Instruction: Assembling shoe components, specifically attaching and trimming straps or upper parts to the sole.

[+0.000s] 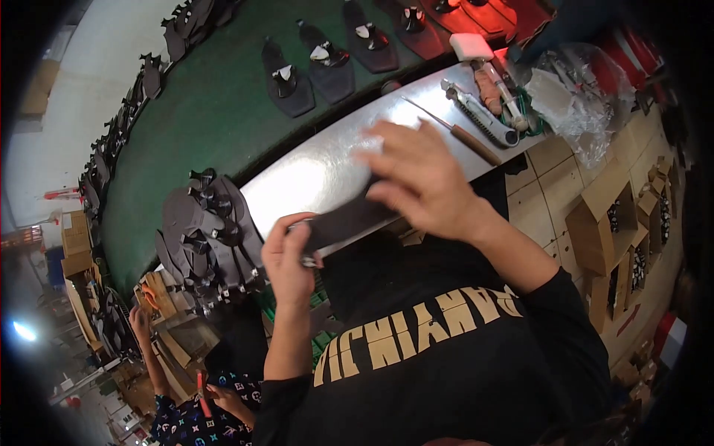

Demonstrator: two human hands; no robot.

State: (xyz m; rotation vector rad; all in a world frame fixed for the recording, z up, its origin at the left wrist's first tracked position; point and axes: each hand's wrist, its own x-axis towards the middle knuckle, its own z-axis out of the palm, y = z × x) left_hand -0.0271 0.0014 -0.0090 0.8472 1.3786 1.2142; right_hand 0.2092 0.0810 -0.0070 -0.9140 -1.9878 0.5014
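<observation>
Left fingers (275, 243) hold a dark sole (343, 224); right fingers (402, 139) spread wide — this piece seems midway. The sandal pile (212, 234) left of both, the sandals (335, 80) beyond — done or waiting, unclear.

We noted green table (216, 111), silvery metal ledge (297, 178), near-black held piece (346, 221), brown tool handle (476, 144), white block (471, 47). Wearer's shirt (461, 379) was black, tan-lettered; co-worker's top (186, 426) was black, multicolour-patterned.

- Left of the gripping left hand (290, 260): piled sandals (212, 234) block.
- Beyond the grip: metal sheet (294, 175), passable.
- Farther right: wooden-handled tool (476, 145), grey tool (489, 124) obstruct.
</observation>
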